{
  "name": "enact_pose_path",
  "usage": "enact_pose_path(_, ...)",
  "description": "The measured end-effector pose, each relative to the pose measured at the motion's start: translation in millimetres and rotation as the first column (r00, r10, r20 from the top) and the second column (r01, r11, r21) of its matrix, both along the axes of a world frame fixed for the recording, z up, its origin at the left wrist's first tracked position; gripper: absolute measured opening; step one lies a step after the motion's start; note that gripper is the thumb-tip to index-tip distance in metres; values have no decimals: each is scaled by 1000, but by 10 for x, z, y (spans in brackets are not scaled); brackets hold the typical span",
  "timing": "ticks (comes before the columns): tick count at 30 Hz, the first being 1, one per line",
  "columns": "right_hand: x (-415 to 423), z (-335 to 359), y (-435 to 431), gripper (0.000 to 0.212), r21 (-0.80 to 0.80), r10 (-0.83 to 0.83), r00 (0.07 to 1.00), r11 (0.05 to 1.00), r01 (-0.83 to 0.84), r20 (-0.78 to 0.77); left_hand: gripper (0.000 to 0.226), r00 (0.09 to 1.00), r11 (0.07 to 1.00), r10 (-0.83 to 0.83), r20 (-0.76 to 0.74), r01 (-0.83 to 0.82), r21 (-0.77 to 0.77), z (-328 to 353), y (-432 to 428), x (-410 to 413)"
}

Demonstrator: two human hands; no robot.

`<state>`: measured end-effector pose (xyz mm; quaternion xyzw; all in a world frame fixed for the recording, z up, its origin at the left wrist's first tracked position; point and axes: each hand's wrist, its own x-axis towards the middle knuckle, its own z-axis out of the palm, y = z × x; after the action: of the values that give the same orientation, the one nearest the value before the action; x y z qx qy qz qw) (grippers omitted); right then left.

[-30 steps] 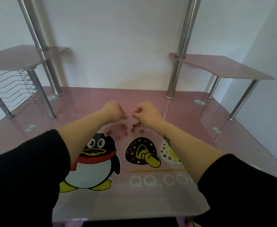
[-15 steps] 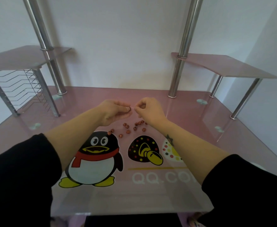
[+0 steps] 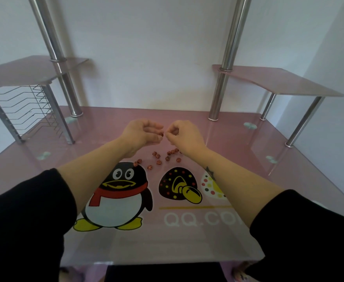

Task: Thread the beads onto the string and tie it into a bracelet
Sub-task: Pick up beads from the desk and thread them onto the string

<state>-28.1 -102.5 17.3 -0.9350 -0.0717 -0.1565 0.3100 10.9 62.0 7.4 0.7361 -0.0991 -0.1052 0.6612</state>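
Note:
Above the middle of the pink glass desk (image 3: 238, 151), my left hand (image 3: 141, 132) pinches a small reddish bead (image 3: 161, 134) between thumb and forefinger. My right hand (image 3: 184, 134) faces it, fingertips almost touching, pinched on a thin string that is too fine to see clearly. Several loose reddish beads (image 3: 159, 159) lie scattered on the desk just below both hands, above the penguin picture (image 3: 116, 196).
Two chrome posts (image 3: 218, 94) rise from the back of the desk. A raised pink shelf (image 3: 279, 82) stands at the right, another with a wire rack (image 3: 24, 110) at the left. The near desk edge (image 3: 167, 259) is close to my body.
Both hands have lifted a little above the beads and the left fingers have opened out slightly, showing the bead at the fingertips. The loose beads have not moved.

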Motion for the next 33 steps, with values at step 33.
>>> enact_pose_path(33, 0, -31, -3, 15, -46, -29, 999, 999, 28, -24, 30, 1000, 1000, -11, -2, 11, -11, -63, -44, -15)
